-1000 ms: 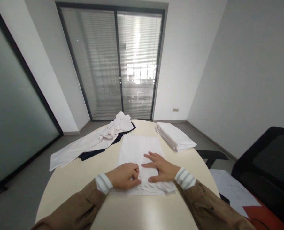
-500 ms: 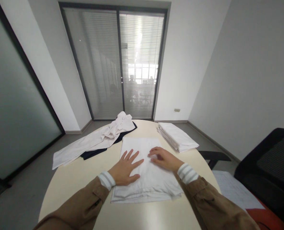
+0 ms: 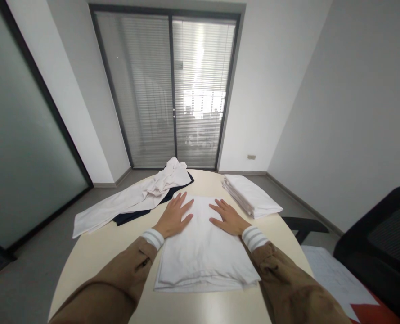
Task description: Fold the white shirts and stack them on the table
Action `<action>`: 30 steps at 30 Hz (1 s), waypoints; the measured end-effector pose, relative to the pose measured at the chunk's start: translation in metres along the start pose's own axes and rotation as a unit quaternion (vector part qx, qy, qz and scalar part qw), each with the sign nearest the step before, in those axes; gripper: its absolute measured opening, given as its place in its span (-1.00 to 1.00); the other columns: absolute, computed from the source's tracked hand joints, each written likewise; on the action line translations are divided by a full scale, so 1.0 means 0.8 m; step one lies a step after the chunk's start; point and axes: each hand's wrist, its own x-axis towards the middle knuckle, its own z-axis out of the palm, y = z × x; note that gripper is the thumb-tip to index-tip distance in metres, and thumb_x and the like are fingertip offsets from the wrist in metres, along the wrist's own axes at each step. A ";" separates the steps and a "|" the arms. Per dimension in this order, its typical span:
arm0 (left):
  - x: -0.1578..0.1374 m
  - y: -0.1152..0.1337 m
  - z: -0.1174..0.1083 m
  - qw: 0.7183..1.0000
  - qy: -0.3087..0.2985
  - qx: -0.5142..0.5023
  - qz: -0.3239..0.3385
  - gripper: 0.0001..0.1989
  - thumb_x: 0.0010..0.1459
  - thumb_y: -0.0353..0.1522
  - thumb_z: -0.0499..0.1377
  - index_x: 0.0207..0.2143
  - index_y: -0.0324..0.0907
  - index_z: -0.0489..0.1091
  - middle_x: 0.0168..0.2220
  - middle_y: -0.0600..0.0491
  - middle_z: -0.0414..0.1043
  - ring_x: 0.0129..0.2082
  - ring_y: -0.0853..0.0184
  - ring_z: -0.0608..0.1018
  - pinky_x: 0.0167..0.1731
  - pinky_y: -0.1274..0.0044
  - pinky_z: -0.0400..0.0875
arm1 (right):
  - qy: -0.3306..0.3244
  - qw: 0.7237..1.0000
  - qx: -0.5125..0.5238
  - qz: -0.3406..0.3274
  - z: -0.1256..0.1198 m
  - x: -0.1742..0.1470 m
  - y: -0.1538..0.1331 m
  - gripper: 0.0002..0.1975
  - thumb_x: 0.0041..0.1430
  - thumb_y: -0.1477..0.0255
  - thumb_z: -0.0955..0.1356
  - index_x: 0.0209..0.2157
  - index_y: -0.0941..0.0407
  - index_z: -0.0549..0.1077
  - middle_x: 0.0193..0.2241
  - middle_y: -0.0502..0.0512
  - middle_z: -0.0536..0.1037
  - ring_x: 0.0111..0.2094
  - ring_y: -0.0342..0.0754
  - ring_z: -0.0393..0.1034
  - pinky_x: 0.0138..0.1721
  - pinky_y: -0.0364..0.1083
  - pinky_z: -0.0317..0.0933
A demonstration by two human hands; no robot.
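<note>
A folded white garment (image 3: 204, 256) lies flat in front of me, its layered hem toward me and slightly creased. My left hand (image 3: 174, 216) rests on its far left part, fingers spread. On the far right part lies my right hand (image 3: 228, 217), palm down with the fingers apart. Neither hand grips the cloth. Which kind of garment it is I cannot tell for sure. Both forearms are in brown sleeves with striped cuffs.
The round cream table (image 3: 98, 274) bears a crumpled white garment (image 3: 135, 195) over a dark navy cloth (image 3: 132, 217) at the left. A folded white stack (image 3: 253, 195) sits at the far right. Beyond the right edge stands a black chair (image 3: 378, 243).
Both hands have slid away from me over the white garment, toward its far edge. My right hand's curled fingers have spread out flat.
</note>
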 end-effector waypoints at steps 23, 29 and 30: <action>0.011 -0.038 0.037 0.859 0.169 -0.423 -0.235 -0.45 0.15 -0.36 0.24 0.18 -0.23 0.25 0.23 -0.25 0.28 0.18 0.09 0.42 0.22 0.27 0.22 | 0.214 0.955 0.200 0.052 0.021 0.014 0.041 -0.44 0.11 0.19 0.38 0.13 0.09 0.41 0.22 0.26 0.36 0.29 0.14 0.16 0.32 0.17 -0.07; 0.016 -0.031 0.026 0.693 0.206 -0.621 -0.304 -0.19 -0.03 -0.48 0.35 0.25 -0.19 0.12 0.30 -0.29 0.17 0.11 0.07 0.50 0.09 0.27 0.39 | 0.269 0.878 0.395 0.030 0.018 0.017 0.051 -0.40 -0.06 0.32 0.46 0.09 0.04 0.43 0.25 0.19 0.33 0.27 0.13 0.19 0.29 0.15 0.04; 0.015 -0.030 0.023 0.672 0.185 -0.650 -0.302 -0.16 -0.06 -0.48 0.36 0.26 -0.21 0.11 0.25 -0.29 0.26 0.08 0.06 0.52 0.06 0.26 0.41 | 0.269 0.863 0.426 0.036 0.017 0.018 0.049 -0.36 -0.07 0.35 0.47 0.12 0.02 0.41 0.26 0.18 0.31 0.29 0.13 0.17 0.29 0.16 0.04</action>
